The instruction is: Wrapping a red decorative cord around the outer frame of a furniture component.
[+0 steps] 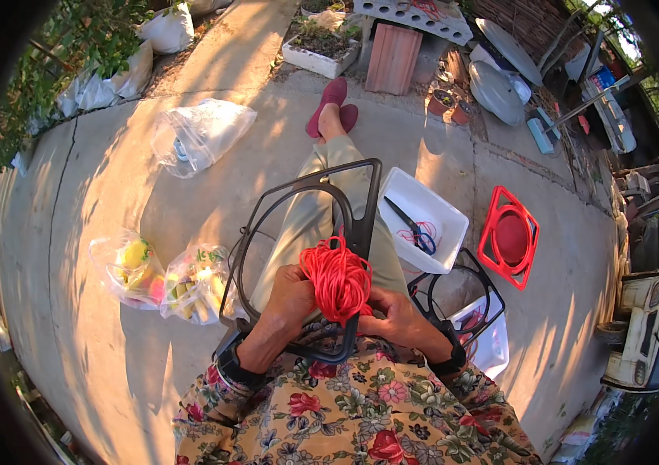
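Note:
A thick bundle of red cord (337, 280) is in front of me, above my lap. My left hand (291, 298) is closed on its left side. At the bundle's lower right, my right hand (398, 316) has its fingers pinched together on the cord; the fingertips are partly hidden. Across my thighs lies a black plastic frame (366, 225) with a round opening, tilted, its upper corner pointing away from me. The bundle covers part of the frame's right side, and the frame's near end rests close to my belly.
To the right are a white tub (444, 217) holding scissors (415, 226) and red string, a red frame (532, 239), another black frame (491, 325) and a second white box (498, 349). Fruit bags (196, 285) lie at left; a clear plastic bag (209, 139) lies farther off.

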